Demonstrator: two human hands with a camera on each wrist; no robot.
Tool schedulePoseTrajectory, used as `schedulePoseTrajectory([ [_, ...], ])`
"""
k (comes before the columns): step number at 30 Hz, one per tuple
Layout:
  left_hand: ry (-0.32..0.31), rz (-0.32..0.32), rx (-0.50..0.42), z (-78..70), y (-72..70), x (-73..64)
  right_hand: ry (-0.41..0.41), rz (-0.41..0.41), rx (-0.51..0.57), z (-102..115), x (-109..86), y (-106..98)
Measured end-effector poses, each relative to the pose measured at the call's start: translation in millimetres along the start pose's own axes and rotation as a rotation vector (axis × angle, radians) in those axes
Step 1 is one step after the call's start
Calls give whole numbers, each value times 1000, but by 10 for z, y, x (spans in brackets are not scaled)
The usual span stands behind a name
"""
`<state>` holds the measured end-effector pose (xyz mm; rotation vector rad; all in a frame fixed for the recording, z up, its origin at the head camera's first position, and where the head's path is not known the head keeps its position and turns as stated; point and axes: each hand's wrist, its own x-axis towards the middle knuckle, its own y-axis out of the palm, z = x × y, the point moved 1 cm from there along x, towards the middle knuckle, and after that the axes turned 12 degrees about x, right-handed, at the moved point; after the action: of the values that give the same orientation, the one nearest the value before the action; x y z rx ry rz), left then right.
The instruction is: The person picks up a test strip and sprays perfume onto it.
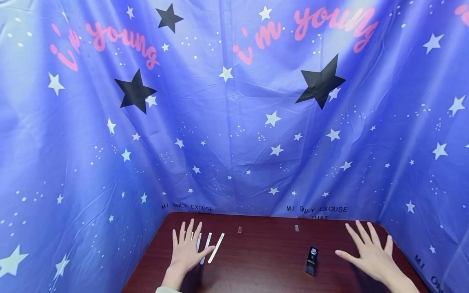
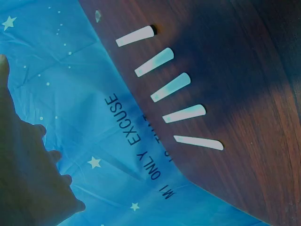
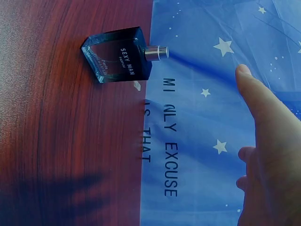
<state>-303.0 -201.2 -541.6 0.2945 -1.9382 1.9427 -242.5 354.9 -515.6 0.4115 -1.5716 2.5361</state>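
My left hand (image 1: 186,253) hovers with fingers spread over the left part of the table, holding nothing. Below and beside it several white paper strips (image 1: 217,248) lie in a fanned row, wider at one end; in the left wrist view the strips (image 2: 171,87) show whole, apart from my hand (image 2: 33,165). A dark glass perfume bottle (image 1: 312,261) with a silver top stands on the right half of the table. My right hand (image 1: 373,255), fingers spread, is to its right without touching it. The bottle (image 3: 120,54) reads "SEXY MAN PARFUM" in the right wrist view, near my thumb (image 3: 254,89).
The dark red wooden table (image 1: 264,260) has rounded back corners. Two small clear tape pieces, one left (image 1: 239,230) and one right (image 1: 297,228), are near its back edge. A blue star-patterned curtain (image 1: 234,122) surrounds the back and sides.
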Motion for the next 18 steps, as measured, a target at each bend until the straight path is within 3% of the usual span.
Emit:
schedulePoseTrajectory([
  [12,0,39,40,6,41,-31,-1,-3,5,-21,-19,45],
  [18,4,7,42,12,81,-49,-11,-15,7,-27,-36,74],
])
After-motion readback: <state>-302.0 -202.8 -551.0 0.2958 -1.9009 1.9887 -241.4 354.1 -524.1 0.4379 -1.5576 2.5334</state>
